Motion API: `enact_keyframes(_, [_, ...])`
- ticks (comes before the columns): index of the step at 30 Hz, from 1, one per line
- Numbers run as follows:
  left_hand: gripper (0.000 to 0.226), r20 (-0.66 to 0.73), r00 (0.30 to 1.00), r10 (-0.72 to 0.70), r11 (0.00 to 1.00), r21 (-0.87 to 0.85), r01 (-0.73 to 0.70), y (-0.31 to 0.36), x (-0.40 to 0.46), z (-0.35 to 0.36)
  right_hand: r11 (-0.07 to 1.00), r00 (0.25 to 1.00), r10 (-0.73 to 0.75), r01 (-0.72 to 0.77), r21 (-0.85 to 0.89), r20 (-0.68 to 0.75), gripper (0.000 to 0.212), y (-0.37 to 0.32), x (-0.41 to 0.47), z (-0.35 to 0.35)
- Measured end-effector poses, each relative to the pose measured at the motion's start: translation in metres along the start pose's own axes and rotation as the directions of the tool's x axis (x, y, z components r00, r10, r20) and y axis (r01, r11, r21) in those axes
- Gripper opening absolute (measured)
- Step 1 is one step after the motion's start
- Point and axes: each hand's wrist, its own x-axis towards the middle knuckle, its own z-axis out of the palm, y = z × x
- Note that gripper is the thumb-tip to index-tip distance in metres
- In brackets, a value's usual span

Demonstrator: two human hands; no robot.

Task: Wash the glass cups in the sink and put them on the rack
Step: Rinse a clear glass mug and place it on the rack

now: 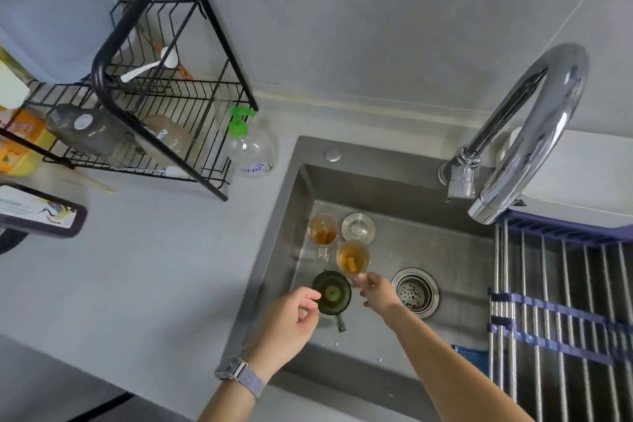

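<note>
Right grip on amber cup

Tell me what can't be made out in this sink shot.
- Head view: right hand fingertips meet the amber cup handle; grip unclear, clear glass.
- Green cup near rim hidden by left hand.
- Soap bottle label too small.
- Roll-up rack cut off at right edge.

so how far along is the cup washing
Barely started. Nothing looks washed: two amber-filled glass cups and a green cup still sit in the sink. In hand: the right hand pinches the nearer amber cup; the left hand reaches the green one. Left: washing all three, then racking them on the roll-up rack.
</note>
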Motion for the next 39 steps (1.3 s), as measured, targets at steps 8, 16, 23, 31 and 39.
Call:
enact_keyframes(8, [0.024, 0.032, 0.999, 0.037, 0.999, -0.001, -0.037, 0.001, -0.006, -0.007, 0.996, 0.996, -0.083, 0.084, 0.011, -0.035, 0.032, 0.012, -0.02, -0.027])
enact_keyframes(16, [0.032, 0.064, 0.995, 0.074, 0.997, -0.033, -0.072, 0.032, -0.007, -0.008, 0.951, 0.975, -0.218, 0.221, 0.218, -0.04, 0.036, 0.009, -0.093, -0.056])
enact_keyframes(23, [0.066, 0.072, 0.985, 0.159, 0.972, -0.183, -0.144, 0.068, -0.011, 0.007, 0.892, 0.952, -0.302, 0.298, 0.341, -0.044, 0.042, -0.019, -0.163, -0.077])
enact_keyframes(31, [0.109, 0.232, 0.933, 0.274, 0.954, -0.188, -0.233, 0.088, -0.014, 0.0, 0.846, 0.956, -0.294, 0.261, 0.465, -0.001, 0.04, -0.023, -0.199, -0.088])
enact_keyframes(39, [0.095, 0.369, 0.882, 0.293, 0.878, -0.47, -0.095, 0.077, -0.01, -0.009, 0.61, 0.967, -0.254, 0.131, 0.781, 0.036, 0.031, -0.027, -0.205, -0.076])
